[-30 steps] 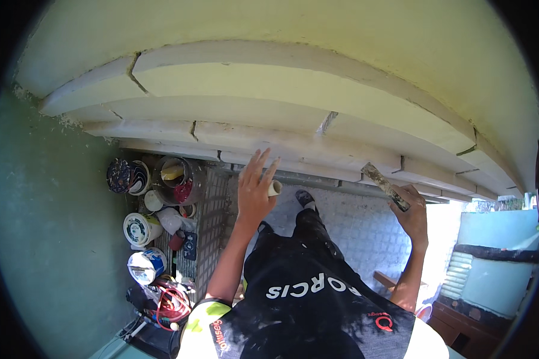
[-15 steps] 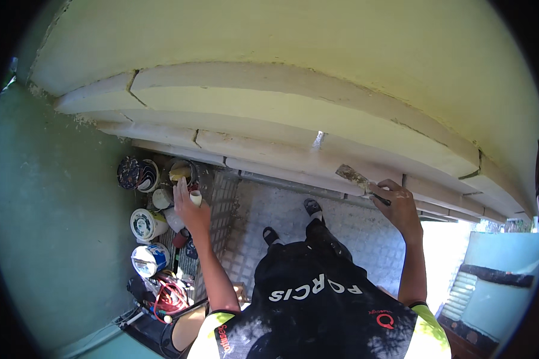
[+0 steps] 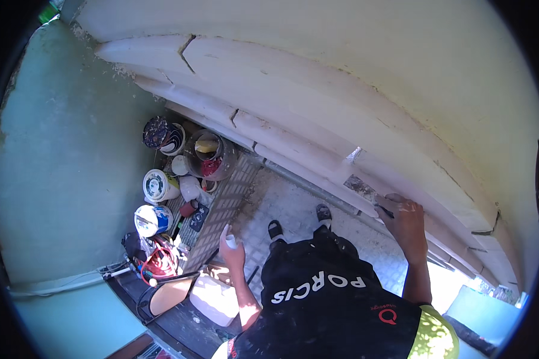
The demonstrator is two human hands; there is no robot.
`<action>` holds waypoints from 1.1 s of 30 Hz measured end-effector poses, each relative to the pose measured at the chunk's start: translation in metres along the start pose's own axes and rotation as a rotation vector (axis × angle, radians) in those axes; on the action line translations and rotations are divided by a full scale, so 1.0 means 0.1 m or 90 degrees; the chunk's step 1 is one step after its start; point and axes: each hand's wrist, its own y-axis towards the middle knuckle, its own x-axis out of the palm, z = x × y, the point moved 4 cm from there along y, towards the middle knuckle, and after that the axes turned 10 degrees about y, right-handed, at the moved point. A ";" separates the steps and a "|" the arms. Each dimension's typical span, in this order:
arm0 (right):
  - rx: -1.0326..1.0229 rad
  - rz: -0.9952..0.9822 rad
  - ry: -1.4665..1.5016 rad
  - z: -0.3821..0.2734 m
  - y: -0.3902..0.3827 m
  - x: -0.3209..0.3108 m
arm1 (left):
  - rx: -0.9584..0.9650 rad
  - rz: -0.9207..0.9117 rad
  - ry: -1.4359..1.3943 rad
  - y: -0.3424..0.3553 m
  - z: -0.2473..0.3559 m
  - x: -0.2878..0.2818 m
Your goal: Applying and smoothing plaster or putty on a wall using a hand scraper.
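Scraper (image 3: pixel 360 187) in the right hand (image 3: pixel 406 230), over the ledge (image 3: pixel 281 134); contact unclear.
The right hand grips the handle, likely the best hold; the tool should be light, its thin blade stiff. The left hand (image 3: pixel 234 257), well apart from the ledge, curls around a white tube (image 3: pixel 230 241), probably light and easily crushed.

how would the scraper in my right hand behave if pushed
The scraper is probably light, since only the right hand grips it. Its broad, flat blade would likely be fairly stiff, and the patchy residue on it might make it drag.
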 end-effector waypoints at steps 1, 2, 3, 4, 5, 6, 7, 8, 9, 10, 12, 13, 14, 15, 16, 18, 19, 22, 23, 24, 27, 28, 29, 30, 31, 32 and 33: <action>-0.003 -0.004 -0.003 0.00 0.03 0.02 | -0.029 -0.031 -0.041 -0.04 -0.13 0.12; -0.048 0.043 -0.021 -0.06 0.09 0.02 | -0.058 -0.063 -0.082 -0.06 -0.28 0.26; -0.102 0.087 -0.034 -0.12 0.13 0.06 | -0.066 -0.087 -0.188 -0.08 -0.50 0.41; -0.110 0.081 -0.035 -0.12 0.15 0.16 | -0.074 -0.082 -0.191 -0.11 -0.67 0.54; -0.115 0.065 -0.025 -0.10 0.16 0.28 | -0.164 -0.093 -0.262 -0.15 -0.85 0.68; -0.121 0.051 -0.012 -0.09 0.19 0.36 | -0.251 -0.099 -0.332 -0.18 -0.95 0.75; -0.093 0.048 0.045 -0.03 0.15 0.31 | -0.229 -0.061 -0.123 -0.19 -0.73 0.63; -0.099 0.047 0.044 0.05 0.09 0.33 | -0.232 -0.057 -0.126 -0.14 -0.54 0.59; -0.072 0.030 0.028 0.15 0.00 0.33 | -0.211 -0.029 -0.157 -0.13 -0.37 0.51; -0.047 0.014 0.013 0.22 -0.01 0.35 | -0.189 0.001 -0.187 -0.10 -0.27 0.47; -0.071 0.034 0.000 0.13 0.09 0.44 | -0.184 0.006 -0.264 -0.05 -0.30 0.57; -0.085 0.054 -0.019 0.07 0.13 0.46 | -0.204 -0.004 -0.294 -0.07 -0.33 0.68; -0.097 0.049 -0.016 -0.01 0.16 0.46 | -0.222 -0.013 -0.325 -0.09 -0.37 0.79; -0.056 0.029 -0.029 -0.03 0.20 0.45 | -0.261 -0.063 -0.268 -0.11 -0.14 0.81; -0.020 0.011 -0.037 -0.04 0.22 0.45 | -0.266 -0.057 -0.268 -0.15 -0.02 0.80; -0.052 0.030 0.008 0.06 0.14 0.47 | -0.249 -0.132 -0.438 -0.22 0.23 0.84; -0.075 0.056 0.051 0.09 0.14 0.50 | -0.238 -0.152 -0.409 -0.24 0.42 0.82; -0.067 0.064 0.114 0.14 0.16 0.65 | -0.236 -0.175 -0.476 -0.30 0.70 0.84; -0.070 0.062 0.115 0.10 0.23 0.76 | -0.235 -0.173 -0.498 -0.32 0.75 0.85; -0.125 0.117 0.069 -0.04 0.38 0.85 | -0.237 -0.169 -0.499 -0.32 0.77 0.84; -0.172 0.162 0.027 -0.21 0.49 0.81 | -0.267 -0.176 -0.545 -0.35 0.84 0.86; -0.161 0.153 0.034 -0.24 0.52 0.77 | -0.262 -0.166 -0.550 -0.35 0.86 0.82; -0.166 0.154 0.035 -0.21 0.47 0.65 | -0.257 -0.157 -0.556 -0.36 0.89 0.78; -0.147 0.093 0.044 -0.17 0.37 0.57 | -0.258 -0.147 -0.556 -0.39 0.92 0.69; -0.127 0.036 0.049 -0.12 0.35 0.53 | -0.272 -0.091 -0.581 -0.40 0.97 0.61; -0.134 0.039 0.048 -0.12 0.39 0.55 | -0.286 -0.033 -0.606 -0.39 0.99 0.57; -0.120 0.033 0.048 -0.12 0.42 0.61 | -0.286 -0.024 -0.610 -0.39 0.99 0.58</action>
